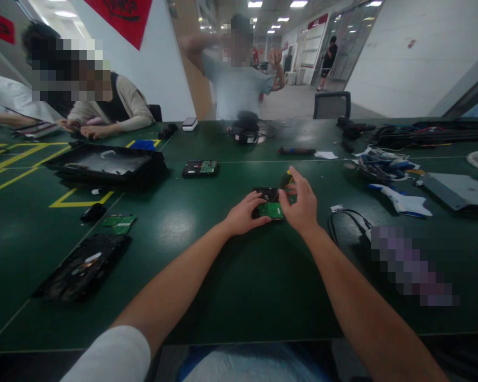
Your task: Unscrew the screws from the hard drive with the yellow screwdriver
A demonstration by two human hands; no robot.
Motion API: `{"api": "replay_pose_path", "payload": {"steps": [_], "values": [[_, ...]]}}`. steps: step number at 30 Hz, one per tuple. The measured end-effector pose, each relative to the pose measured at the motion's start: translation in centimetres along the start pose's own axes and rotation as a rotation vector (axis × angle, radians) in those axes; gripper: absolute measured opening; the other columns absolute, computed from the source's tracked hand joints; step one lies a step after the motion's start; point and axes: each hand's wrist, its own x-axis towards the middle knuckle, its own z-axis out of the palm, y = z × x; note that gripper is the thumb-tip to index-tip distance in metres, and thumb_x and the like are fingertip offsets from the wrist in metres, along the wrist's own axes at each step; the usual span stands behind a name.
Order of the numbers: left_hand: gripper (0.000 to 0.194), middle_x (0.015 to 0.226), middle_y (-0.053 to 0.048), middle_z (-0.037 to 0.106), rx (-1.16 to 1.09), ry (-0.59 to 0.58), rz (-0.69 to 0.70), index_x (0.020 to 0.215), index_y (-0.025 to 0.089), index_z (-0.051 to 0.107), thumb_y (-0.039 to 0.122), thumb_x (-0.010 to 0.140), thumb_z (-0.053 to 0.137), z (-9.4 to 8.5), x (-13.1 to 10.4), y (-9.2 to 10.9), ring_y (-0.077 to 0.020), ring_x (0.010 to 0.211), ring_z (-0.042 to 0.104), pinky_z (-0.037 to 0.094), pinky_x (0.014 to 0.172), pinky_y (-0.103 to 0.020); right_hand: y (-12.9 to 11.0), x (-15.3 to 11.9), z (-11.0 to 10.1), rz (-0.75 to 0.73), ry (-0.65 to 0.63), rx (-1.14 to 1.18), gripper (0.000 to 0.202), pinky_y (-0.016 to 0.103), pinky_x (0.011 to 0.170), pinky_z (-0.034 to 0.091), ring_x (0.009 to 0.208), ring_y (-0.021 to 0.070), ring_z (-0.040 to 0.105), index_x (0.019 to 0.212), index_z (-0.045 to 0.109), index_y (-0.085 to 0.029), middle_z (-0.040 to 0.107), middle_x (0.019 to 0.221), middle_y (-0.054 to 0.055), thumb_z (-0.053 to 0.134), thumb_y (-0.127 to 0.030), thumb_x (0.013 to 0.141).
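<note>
A hard drive [271, 211] with a green circuit board on top lies on the green table in front of me. My left hand [245, 215] grips it from the left side, thumb at the near edge and fingers at the far one. My right hand [301, 204] holds a screwdriver [286, 179] by its dark and yellow handle, above the drive's right side. The thin shaft points down at the drive; whether its tip sits in a screw is too small to tell.
Another hard drive [200, 168] lies further back. To the left are black trays [111, 162], a loose circuit board [120, 223] and a black casing [85, 268]. A cable [348, 213], gloves [402, 200] and a grey metal box [460, 190] lie right. People sit or stand across the table.
</note>
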Motion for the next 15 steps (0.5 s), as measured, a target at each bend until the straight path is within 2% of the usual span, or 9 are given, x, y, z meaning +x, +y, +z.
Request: {"api": "replay_pose_path", "payload": {"steps": [7, 11, 15], "values": [[0.067, 0.164, -0.013, 0.046, -0.006, -0.004, -0.01, 0.143, 0.024, 0.06, 0.06, 0.088, 0.073, -0.04, 0.0, 0.13, -0.0335, 0.159, 0.032, 0.037, 0.126, -0.055, 0.0, 0.0, -0.12, 0.029, 0.001, 0.009, 0.064, 0.041, 0.075, 0.068, 0.092, 0.0221, 0.069, 0.157, 0.042, -0.031, 0.061, 0.131, 0.012, 0.064, -0.032, 0.097], [0.068, 0.164, -0.013, 0.045, -0.013, -0.013, -0.023, 0.143, 0.025, 0.059, 0.061, 0.088, 0.073, -0.11, 0.03, 0.26, -0.0343, 0.159, 0.032, 0.037, 0.126, -0.056, -0.04, -0.03, -0.11, 0.018, -0.017, 0.012, 0.062, 0.042, 0.081, 0.068, 0.096, 0.0226, 0.069, 0.159, 0.039, -0.03, 0.061, 0.135, 0.013, 0.058, -0.031, 0.099], [0.068, 0.164, -0.013, 0.045, -0.011, -0.012, -0.02, 0.143, 0.024, 0.06, 0.062, 0.088, 0.073, -0.09, 0.04, 0.3, -0.0335, 0.159, 0.032, 0.036, 0.127, -0.055, 0.11, -0.12, -0.04, 0.047, -0.007, 0.01, 0.064, 0.041, 0.078, 0.068, 0.094, 0.022, 0.07, 0.16, 0.037, -0.029, 0.061, 0.135, 0.014, 0.058, -0.032, 0.1]]}}
